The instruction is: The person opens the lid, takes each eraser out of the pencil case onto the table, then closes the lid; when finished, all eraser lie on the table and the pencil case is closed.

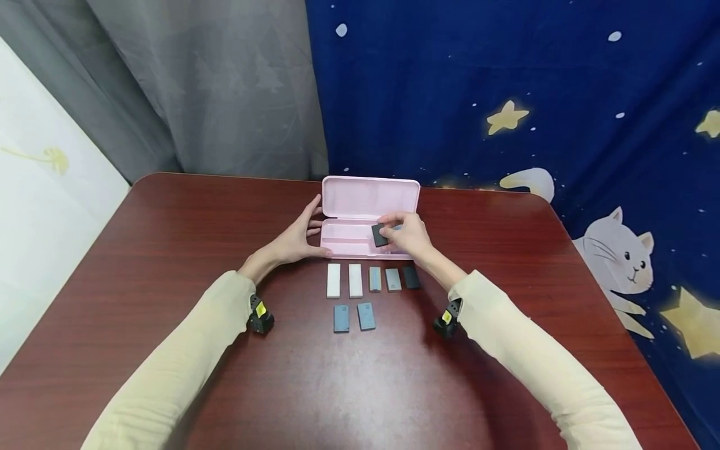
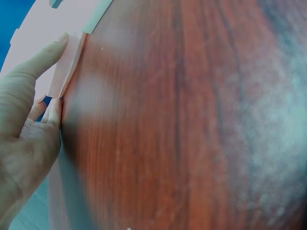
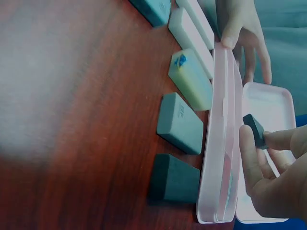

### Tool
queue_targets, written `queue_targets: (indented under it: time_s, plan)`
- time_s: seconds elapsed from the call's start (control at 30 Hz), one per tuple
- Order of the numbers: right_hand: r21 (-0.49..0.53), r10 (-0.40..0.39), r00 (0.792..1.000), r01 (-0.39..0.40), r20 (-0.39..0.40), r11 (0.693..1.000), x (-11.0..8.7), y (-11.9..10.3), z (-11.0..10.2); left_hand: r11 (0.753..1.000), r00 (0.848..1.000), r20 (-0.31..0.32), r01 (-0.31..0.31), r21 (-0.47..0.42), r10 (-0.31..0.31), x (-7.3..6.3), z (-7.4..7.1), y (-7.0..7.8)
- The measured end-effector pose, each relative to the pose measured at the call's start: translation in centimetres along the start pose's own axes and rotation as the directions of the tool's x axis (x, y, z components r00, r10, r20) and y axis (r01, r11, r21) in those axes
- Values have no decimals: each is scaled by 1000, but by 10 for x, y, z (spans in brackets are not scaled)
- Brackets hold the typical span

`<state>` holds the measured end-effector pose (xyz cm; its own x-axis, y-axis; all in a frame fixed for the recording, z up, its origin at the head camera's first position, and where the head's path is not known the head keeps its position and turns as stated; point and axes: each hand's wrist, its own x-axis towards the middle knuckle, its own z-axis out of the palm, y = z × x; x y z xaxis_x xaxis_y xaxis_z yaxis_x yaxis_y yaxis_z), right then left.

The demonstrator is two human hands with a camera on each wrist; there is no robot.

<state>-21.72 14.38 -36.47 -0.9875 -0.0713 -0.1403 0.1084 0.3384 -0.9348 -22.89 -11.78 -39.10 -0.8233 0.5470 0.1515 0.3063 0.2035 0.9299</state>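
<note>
A pink pencil case (image 1: 344, 230) lies with its lid (image 1: 371, 195) raised at the back. My left hand (image 1: 295, 242) rests against the case's left end, thumb at the front corner and straight fingers spread toward the hinge side. Over the right half of the case, my right hand (image 1: 409, 236) pinches a small black eraser (image 3: 254, 131) between thumb and fingers. A bluish piece shows partly behind the right hand, inside the case; its kind is hidden. In the left wrist view, the left thumb (image 2: 45, 57) lies over the pink edge.
In front of the case stands a row of erasers: two white ones (image 1: 334, 280), a banded one (image 1: 375, 279), a grey one (image 1: 393, 280) and a dark one (image 1: 411, 277). Nearer lie two blue-grey erasers (image 1: 341, 319). Curtains (image 1: 394, 94) hang behind the brown table (image 1: 225, 387).
</note>
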Motion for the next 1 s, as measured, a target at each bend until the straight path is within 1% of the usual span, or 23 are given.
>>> queue_targets:
  time_s: [0.17, 0.23, 0.33, 0.5, 0.63, 0.8, 1.0]
  plan:
    - [32, 16, 1000, -16, 21, 999, -13, 0, -2, 1000, 1000, -4, -4, -1, 4, -1, -1, -2]
    - [36, 7, 999, -8, 45, 999, -19, 0, -2, 1000, 1000, -6, -2, 5, 2, -2, -2, -2]
    - [48, -3, 996, -1, 84, 999, -28, 2, -2, 1000, 1000, -6, -15, 4, 15, -2, -2, -3]
    - [32, -10, 993, 7, 117, 999, -45, 4, -4, 999, 999, 10, -41, 8, 41, 0, -2, -3]
    - [-4, -11, 986, 12, 167, 1000, -63, 7, -4, 999, 1000, 8, -31, 13, 30, 0, -1, -3]
    - [-40, 3, 976, 5, 217, 999, -85, 18, -1, 999, 999, 13, -31, 20, 30, -1, -2, -3]
    - [-38, 1, 967, 9, 256, 999, -100, 29, 1, 999, 1000, 8, -30, 32, 30, 1, -1, -2]
